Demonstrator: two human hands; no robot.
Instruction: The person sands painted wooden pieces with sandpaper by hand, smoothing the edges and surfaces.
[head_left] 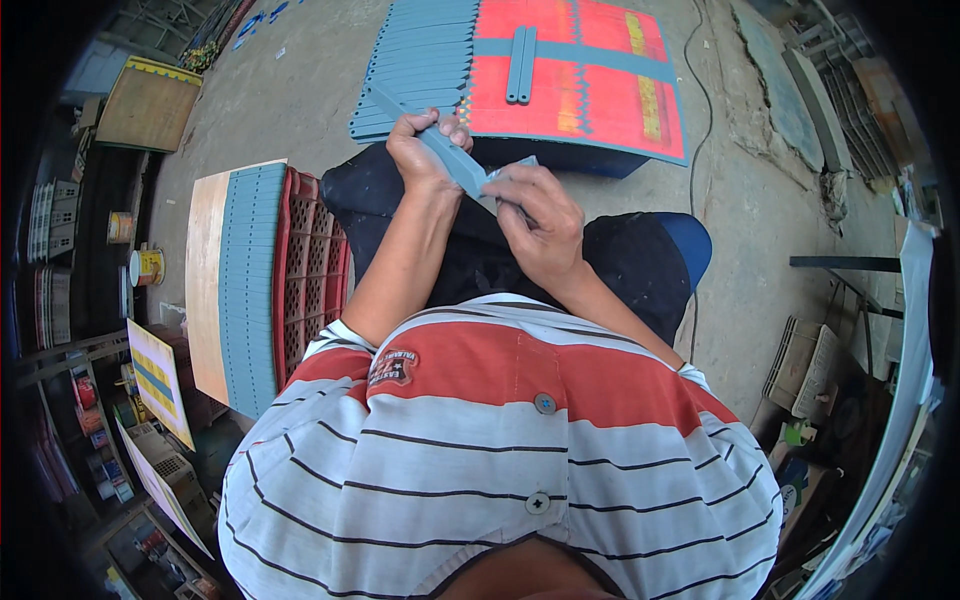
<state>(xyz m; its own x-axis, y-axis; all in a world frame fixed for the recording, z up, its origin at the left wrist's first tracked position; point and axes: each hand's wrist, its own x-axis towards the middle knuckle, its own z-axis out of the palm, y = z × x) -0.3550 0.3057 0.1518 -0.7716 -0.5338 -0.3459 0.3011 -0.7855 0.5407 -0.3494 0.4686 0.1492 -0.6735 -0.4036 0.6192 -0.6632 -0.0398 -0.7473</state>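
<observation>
My left hand (415, 150) is closed around a flat grey-blue slat (458, 168) with pointed ends, held at a slant above my lap. At the slat's near end, my right hand (540, 215) pinches a small grey folded piece (528, 161), which looks like sandpaper. The fingers partly hide this piece and the slat's tip. Just beyond my hands is a pink-red board (625, 105) crossed by a grey-blue band. Two similar slats (520, 65) lie side by side on it, and a row of many more slats (418, 65) covers its left part.
Left of my knees, a red plastic crate (310, 270) supports a wooden board (207, 290) with a row of grey-blue slats (250, 280). Paint cans (147, 267) and shelves stand farther left. A dark cable (708, 110) runs along the concrete floor at right.
</observation>
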